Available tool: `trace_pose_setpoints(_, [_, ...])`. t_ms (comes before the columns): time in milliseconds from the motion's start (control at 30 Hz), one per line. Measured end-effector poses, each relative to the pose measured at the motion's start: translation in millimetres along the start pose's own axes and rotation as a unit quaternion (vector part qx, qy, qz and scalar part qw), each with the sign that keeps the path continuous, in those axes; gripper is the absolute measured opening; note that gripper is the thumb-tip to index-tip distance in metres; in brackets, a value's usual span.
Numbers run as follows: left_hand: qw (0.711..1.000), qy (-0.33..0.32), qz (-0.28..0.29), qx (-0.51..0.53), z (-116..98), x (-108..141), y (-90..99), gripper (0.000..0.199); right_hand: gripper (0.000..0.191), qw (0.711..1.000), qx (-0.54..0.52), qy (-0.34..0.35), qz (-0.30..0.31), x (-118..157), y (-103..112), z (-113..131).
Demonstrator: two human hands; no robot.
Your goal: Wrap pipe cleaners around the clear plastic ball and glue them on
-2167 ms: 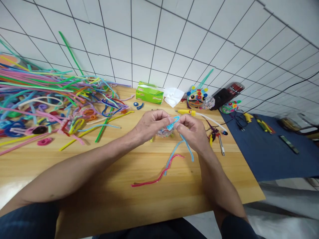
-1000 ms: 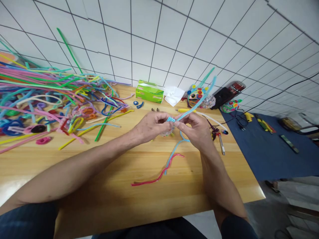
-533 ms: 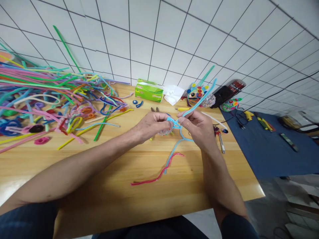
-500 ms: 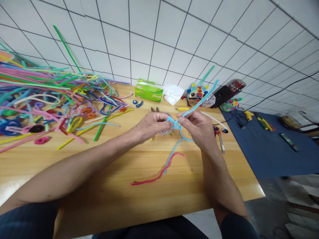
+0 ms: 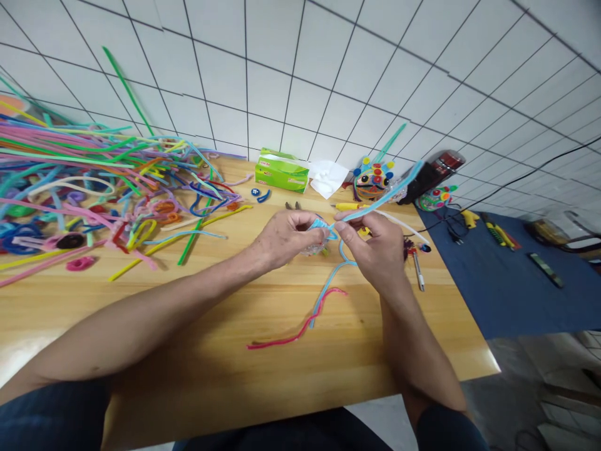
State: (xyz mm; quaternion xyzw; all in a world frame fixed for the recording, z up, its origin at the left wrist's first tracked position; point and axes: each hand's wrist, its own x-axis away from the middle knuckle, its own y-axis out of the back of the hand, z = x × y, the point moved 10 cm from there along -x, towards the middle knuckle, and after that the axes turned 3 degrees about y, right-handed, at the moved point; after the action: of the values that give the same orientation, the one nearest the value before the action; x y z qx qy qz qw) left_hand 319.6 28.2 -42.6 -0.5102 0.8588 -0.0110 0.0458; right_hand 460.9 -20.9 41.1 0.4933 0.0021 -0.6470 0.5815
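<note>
My left hand (image 5: 293, 238) is closed, thumb against fingers, on a piece of bent light-blue pipe cleaner (image 5: 320, 223). Close by, my right hand (image 5: 370, 241) pinches a light-blue pipe cleaner (image 5: 394, 190) whose free end points up and to the right. The blue strands meet between my fingertips; how they join is too small to make out. Under my left fingers a clear, shiny rounded object (image 5: 310, 250) shows in part. A bent blue length (image 5: 326, 284) trails onto the wooden table (image 5: 211, 376), across a red pipe cleaner (image 5: 291, 340).
A heap of coloured pipe cleaners (image 5: 70, 169) covers the table's left side. Behind my hands stand a green tissue pack (image 5: 282, 172) and a decorated round figure (image 5: 373, 180). To the right lie a pen (image 5: 419, 272) and a blue mat (image 5: 498, 282) with tools and a cable.
The blue pipe cleaner in my right hand has tilted lower and further right. My right hand has turned slightly, while my left hand keeps its place.
</note>
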Motion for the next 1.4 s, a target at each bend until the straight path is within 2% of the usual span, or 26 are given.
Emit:
trace_pose_setpoints(200, [0.998,-0.009,-0.066,0.021,-7,2,13.9,0.032,0.012,0.992,0.071,0.099,-0.024,5,-4,19])
trace_pose_setpoints(367, [0.991,-0.001,-0.092,0.093,-8,3,18.8,0.035,0.015,0.978,0.101,0.173,-0.061,13,-8,30])
trace_pose_setpoints(500, [0.987,0.011,-0.085,0.134,-6,1,17.5,0.036,0.023,0.973,0.12,0.181,-0.072,18,-10,28])
trace_pose_setpoints(767, [0.975,0.04,-0.02,0.216,1,-3,7.6,0.042,0.031,0.965,0.126,0.209,-0.098,21,-5,34])
trace_pose_setpoints(1000, [0.952,0.093,0.043,0.289,6,0,-6.4,0.045,0.036,0.952,0.17,0.234,-0.101,24,-7,37])
trace_pose_setpoints(1133, [0.941,0.124,0.031,0.313,12,1,-5.9,0.036,0.035,0.941,0.194,0.254,-0.108,25,-9,37])
trace_pose_setpoints(1267, [0.936,0.13,-0.005,0.327,16,0,-1.2,0.033,0.043,0.933,0.204,0.285,-0.087,26,-17,38])
trace_pose_setpoints(1333, [0.939,0.115,-0.027,0.322,15,-1,2.8,0.031,0.044,0.94,0.175,0.279,-0.086,25,-15,38])
trace_pose_setpoints(1400, [0.946,0.093,-0.045,0.307,11,-1,6.3,0.029,0.034,0.963,0.12,0.222,-0.099,20,-7,32])
